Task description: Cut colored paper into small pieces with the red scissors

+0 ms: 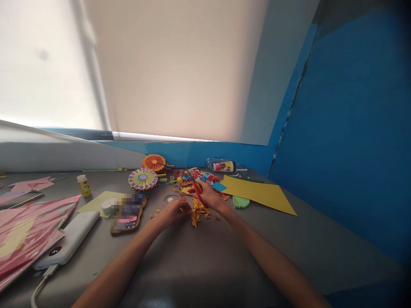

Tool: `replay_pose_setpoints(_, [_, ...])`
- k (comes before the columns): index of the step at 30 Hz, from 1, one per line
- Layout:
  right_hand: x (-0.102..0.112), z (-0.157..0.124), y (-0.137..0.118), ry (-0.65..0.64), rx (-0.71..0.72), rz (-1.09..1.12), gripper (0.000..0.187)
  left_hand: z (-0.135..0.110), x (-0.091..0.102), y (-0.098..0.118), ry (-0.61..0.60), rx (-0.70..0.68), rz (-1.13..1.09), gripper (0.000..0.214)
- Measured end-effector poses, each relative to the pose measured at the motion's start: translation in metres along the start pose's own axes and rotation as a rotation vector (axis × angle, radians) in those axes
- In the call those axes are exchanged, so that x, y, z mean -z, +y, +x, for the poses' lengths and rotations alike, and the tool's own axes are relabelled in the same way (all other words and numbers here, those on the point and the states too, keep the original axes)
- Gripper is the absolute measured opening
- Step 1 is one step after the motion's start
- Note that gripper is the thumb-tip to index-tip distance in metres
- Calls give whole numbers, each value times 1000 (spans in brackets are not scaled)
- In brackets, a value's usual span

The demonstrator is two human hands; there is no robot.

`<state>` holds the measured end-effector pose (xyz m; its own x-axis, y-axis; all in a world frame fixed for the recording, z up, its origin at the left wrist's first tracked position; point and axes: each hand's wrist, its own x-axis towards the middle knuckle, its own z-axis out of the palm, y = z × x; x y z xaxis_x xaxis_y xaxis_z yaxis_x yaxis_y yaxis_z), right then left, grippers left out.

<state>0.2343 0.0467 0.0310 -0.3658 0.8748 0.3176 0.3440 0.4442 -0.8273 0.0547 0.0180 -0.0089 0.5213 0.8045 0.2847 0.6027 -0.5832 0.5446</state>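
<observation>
My right hand (pixel 208 195) is closed around the red handles of a pair of scissors (pixel 199 194), whose blades point up and away to the left. Just below it lies a small heap of orange paper scraps (pixel 195 218) on the grey table (pixel 180 265). My left hand (pixel 175 211) is beside the heap's left edge, its fingers curled inward; what they pinch, if anything, is hidden. A roll of tape (pixel 167 199) lies behind my left hand. Beyond both hands spreads a pile of many-coloured paper scraps (pixel 201 174).
Two folded paper rosettes (pixel 143 179) lie at the back. To the right are a yellow sheet (pixel 260 194), a green pleated fan (pixel 240 202) and a clear bottle (pixel 221 165). Leftward are a phone (pixel 128 214), a glue stick (pixel 84 185), a power bank (pixel 73 239) and wrapped paper (pixel 28 231).
</observation>
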Motion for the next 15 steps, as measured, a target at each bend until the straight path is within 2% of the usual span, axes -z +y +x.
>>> replay_pose_setpoints(5, [1,-1,-3,-15,3,17,19,-4,10,2,68,34,-23,17])
replay_pose_setpoints(12, [5,-6,-12,-184,104,153,28,-4,23,9,290,116,-462,31])
replay_pose_setpoints(15, [5,-8,-19,-184,187,179,30,-6,29,12,359,199,-574,40])
